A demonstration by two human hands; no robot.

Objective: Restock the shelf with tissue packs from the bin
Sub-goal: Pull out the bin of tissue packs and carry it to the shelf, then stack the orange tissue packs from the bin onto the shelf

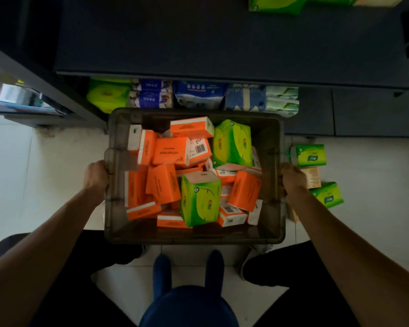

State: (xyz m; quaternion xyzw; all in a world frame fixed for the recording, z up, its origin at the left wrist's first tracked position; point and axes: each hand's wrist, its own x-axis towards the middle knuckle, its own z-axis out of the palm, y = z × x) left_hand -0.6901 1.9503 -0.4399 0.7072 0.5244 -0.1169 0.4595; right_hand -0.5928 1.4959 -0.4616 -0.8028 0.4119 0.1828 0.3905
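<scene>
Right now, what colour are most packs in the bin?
Mostly orange packs; clearest in head view.

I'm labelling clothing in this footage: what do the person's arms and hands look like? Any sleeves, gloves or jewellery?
The left forearm and right forearm are bare to the frame's edge; no sleeves show. The left hand and right hand wear no gloves, and neither wrist carries a watch or bracelet. The bin hides part of each hand, so rings cannot be ruled out.

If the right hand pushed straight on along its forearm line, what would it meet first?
The bin's right wall, whose rim the right hand grips. Past it, probably the orange tissue packs inside, though depth is hard to judge.
</scene>
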